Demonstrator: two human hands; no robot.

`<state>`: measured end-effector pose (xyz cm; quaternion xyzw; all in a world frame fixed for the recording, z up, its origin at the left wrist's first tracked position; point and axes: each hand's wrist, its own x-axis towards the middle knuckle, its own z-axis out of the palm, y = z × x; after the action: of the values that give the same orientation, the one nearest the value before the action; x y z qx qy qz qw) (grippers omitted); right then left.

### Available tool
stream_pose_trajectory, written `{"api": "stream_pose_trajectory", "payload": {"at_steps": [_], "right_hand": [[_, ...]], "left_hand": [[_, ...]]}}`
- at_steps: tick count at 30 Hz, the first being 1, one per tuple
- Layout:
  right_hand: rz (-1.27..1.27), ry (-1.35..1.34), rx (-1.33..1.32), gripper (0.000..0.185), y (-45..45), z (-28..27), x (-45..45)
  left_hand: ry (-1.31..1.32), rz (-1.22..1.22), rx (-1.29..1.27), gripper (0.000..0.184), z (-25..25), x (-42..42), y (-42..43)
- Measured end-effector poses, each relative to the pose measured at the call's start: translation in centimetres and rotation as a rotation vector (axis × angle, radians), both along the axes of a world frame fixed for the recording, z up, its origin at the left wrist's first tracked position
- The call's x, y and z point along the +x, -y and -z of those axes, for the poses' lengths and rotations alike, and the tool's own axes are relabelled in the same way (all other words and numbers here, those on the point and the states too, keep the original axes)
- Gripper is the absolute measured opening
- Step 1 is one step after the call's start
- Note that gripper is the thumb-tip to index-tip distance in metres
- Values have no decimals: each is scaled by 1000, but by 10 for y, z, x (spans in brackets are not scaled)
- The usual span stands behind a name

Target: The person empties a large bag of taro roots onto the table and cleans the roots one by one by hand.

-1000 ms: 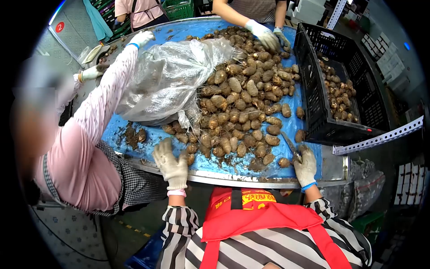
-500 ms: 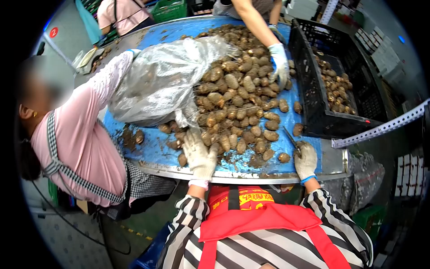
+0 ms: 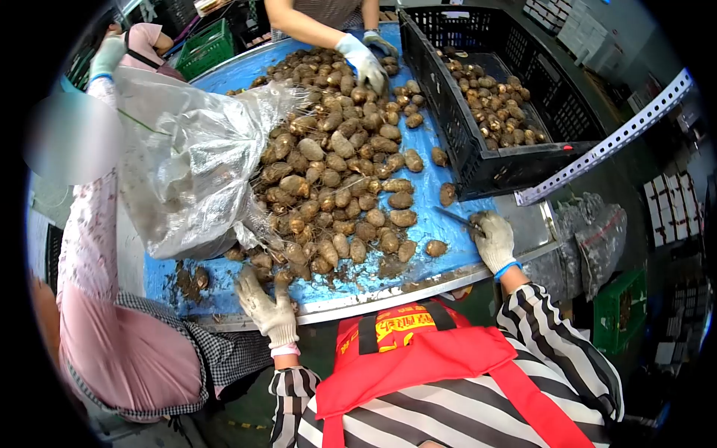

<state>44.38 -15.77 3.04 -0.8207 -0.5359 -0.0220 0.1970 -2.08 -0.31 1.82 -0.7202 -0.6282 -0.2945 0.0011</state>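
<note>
A heap of small brown taro corms (image 3: 336, 187) covers much of the blue-covered tabletop (image 3: 426, 153). My left hand (image 3: 267, 308), in a soiled white knit glove, is at the heap's near left edge, fingers spread and pointing away from me. Thumb and fingertips lie against or close beside the nearest corms. At the table's front right, my gloved right hand (image 3: 494, 240) is closed round a knife (image 3: 452, 217), whose dark blade points left and away. One loose taro corm (image 3: 435, 248) lies left of that hand. A translucent plastic sack (image 3: 198, 160) rests against the heap's left side.
A black plastic crate (image 3: 478, 168), partly filled with taro, stands at the back right. Across the table a co-worker's gloved hand (image 3: 364, 63) reaches into the heap. At left, another co-worker's raised gloved hand (image 3: 108, 56) is at the sack. A perforated metal bar (image 3: 605, 138) slants at right.
The view has shifted. The co-worker at left has raised an arm and the sack's far end now stands higher. My left hand has moved left along the heap's edge; my right still holds the knife.
</note>
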Motion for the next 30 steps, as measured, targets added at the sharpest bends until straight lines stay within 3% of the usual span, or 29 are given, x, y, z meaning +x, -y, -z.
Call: {"api": "stream_pose_trajectory", "payload": {"at_steps": [4, 8, 13, 14, 16, 18, 21, 22, 23, 26, 29, 30], "right_hand": [[23, 139, 201, 23, 0, 17, 5], [67, 85, 114, 25, -2, 14, 5], [75, 137, 222, 33, -9, -13, -16], [97, 34, 81, 36, -11, -31, -29], [-42, -194, 137, 40, -13, -23, -46], [-32, -344, -85, 45, -20, -38, -73], [-179, -253, -78, 46, -40, -12, -93], [-214, -248, -7, 46, -50, -11, -102], [-182, -265, -98, 45, -61, -14, -113], [-222, -271, 94, 44, -88, 22, -128], [-340, -345, 260, 48, -92, -14, -121], [-276, -303, 241, 50, -95, -20, -112]], "left_hand": [[123, 104, -71, 67, 8, 1, -4], [109, 124, -53, 63, 4, 4, -4], [88, 126, -62, 62, 4, 2, -1], [82, 128, -64, 63, 4, 2, 0], [73, 140, -78, 72, 8, -1, 0], [43, 144, -103, 83, 6, -2, -2], [-8, 153, -173, 109, 1, 8, 1], [-25, 147, -177, 110, -2, 16, 3], [-45, 139, -184, 111, -9, 24, 8], [-138, 102, -215, 110, -11, 35, 12], [-133, 28, -307, 106, -11, 45, 15], [-112, 38, -295, 104, -11, 45, 15]]}}
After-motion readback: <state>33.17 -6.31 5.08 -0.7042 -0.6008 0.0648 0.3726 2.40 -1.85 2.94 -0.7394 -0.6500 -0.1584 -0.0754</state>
